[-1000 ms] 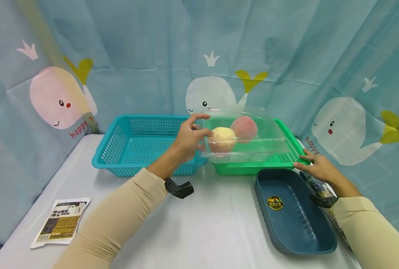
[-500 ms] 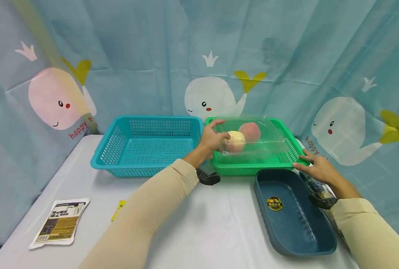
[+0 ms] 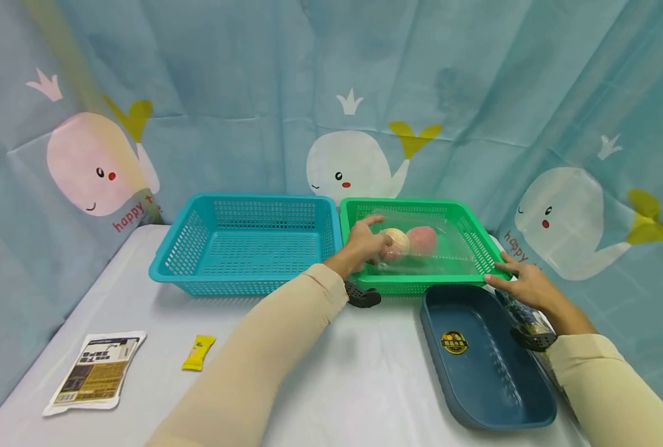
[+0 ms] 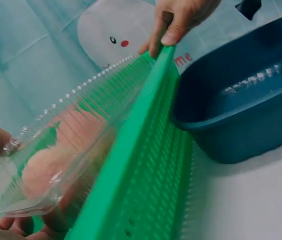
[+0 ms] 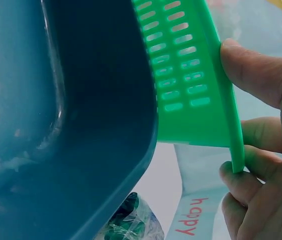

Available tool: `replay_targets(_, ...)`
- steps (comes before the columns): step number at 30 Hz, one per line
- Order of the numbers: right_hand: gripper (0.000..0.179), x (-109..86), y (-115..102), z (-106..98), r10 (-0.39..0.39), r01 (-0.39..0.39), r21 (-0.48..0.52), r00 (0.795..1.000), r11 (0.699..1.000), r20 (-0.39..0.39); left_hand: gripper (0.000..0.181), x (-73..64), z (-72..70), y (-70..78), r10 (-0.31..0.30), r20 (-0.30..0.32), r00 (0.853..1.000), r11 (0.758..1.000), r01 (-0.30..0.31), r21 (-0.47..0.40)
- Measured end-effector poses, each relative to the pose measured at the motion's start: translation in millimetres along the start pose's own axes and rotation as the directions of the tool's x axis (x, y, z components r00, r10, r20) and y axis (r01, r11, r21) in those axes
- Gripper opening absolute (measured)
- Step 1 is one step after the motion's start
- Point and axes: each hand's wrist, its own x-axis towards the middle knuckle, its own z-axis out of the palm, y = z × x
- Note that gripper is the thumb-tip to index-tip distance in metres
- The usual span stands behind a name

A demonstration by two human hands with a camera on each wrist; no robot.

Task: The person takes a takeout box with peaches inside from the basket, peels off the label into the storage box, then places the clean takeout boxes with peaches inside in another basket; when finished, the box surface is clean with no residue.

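Note:
A clear plastic clamshell box (image 3: 451, 251) lies low inside the green basket (image 3: 421, 280). Through its wall show a yellowish peach-like fruit (image 3: 395, 243) and a pink one (image 3: 423, 241), side by side. My left hand (image 3: 365, 242) grips the box's left end, thumb on the near side, with some fingers underneath in the left wrist view. At the basket's front right corner, my right hand (image 3: 524, 285) pinches the rim; the right wrist view has the thumb (image 5: 253, 72) on one side and fingertips curled under the edge.
Left of the green basket stands a blue basket (image 3: 242, 287). A dark blue tub (image 3: 485, 372) sits in front at right, with a clear bag of something dark (image 5: 133, 220) beside it. A white-and-brown packet (image 3: 97, 372) and a small yellow packet (image 3: 198, 352) lie at front left.
My left hand has moved right and down, lowering the clear box with the two fruits into the green basket. The yellow packet has come out from behind my sleeve. My right hand stays at the rim.

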Motion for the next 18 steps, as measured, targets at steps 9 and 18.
replay_targets(9,0.073,4.5,4.1,1.5,0.002,-0.002,0.02,1.0,1.0,0.002,0.062,1.2,5.9,1.7,-0.074,0.056,0.996,0.984,0.064,0.165)
replay_targets(18,0.072,-2.9,-3.0,-11.1,-0.017,0.02,0.045,0.998,0.999,-0.057,0.063,-11.6,-19.6,25.5,0.034,0.099,0.995,0.974,-0.055,0.219)
